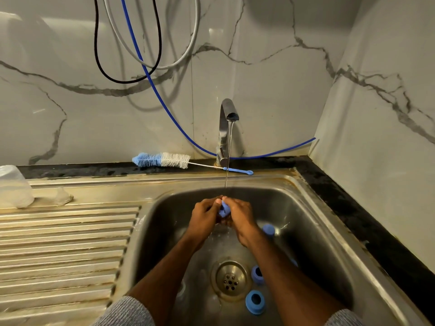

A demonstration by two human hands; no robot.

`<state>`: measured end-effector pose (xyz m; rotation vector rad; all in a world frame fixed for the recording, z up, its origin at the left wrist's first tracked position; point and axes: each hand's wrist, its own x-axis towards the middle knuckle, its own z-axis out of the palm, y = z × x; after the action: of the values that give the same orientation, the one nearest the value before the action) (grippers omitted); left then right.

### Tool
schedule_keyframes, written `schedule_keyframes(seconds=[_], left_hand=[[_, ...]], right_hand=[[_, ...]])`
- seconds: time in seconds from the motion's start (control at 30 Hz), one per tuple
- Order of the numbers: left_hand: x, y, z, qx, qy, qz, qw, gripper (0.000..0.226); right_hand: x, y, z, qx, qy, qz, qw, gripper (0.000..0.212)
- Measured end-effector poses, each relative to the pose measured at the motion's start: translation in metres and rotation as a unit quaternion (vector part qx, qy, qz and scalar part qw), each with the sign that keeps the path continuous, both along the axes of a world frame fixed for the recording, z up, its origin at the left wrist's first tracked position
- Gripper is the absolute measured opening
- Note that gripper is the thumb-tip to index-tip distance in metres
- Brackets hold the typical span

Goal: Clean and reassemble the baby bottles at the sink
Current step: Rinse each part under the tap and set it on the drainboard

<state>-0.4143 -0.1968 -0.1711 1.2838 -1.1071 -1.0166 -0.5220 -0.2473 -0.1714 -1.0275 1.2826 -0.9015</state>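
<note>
Head view: nearest, below the hands, two blue rings (pixel 255 301) lie by the drain (pixel 230 280) in the sink (pixel 329 231). Left hand (pixel 204 216) and right hand (pixel 239 216) together grip a small blue bottle part (pixel 223 209) under the tap's (pixel 227 128) running water. Beyond them, a bottle brush (pixel 164 160) lies on the ledge.

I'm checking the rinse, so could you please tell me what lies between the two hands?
In the head view, a small blue bottle part sits between the left hand and right hand, held under the tap's stream.
</note>
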Motion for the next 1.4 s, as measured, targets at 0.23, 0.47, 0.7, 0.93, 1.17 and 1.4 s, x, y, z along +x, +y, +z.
schedule_keyframes(seconds=[0.23, 0.47, 0.7, 0.93, 1.17, 1.4], left_hand=[[0.003, -0.001, -0.007, -0.061, -0.142, -0.019, 0.988, 0.052], [0.002, -0.001, -0.010, -0.025, -0.138, -0.032, 0.990, 0.026], [-0.001, -0.001, -0.010, 0.003, -0.124, -0.022, 0.992, 0.027], [0.001, 0.000, -0.005, 0.018, 0.050, 0.034, 0.998, 0.028], [0.006, 0.000, -0.004, 0.052, 0.087, -0.013, 0.995, 0.022], [0.007, -0.001, -0.004, 0.040, 0.062, 0.006, 0.997, 0.027]], right_hand=[[-0.010, -0.001, -0.001, -0.018, -0.009, -0.043, 0.999, 0.032], [-0.018, 0.000, 0.010, -0.089, 0.107, 0.035, 0.990, 0.033], [-0.025, -0.002, 0.011, -0.004, 0.070, 0.073, 0.995, 0.029], [-0.019, 0.004, 0.012, 0.011, 0.088, 0.091, 0.992, 0.019], [-0.017, 0.004, 0.005, 0.009, 0.078, 0.081, 0.994, 0.023], [-0.007, 0.007, 0.010, 0.022, 0.053, 0.062, 0.996, 0.021]])
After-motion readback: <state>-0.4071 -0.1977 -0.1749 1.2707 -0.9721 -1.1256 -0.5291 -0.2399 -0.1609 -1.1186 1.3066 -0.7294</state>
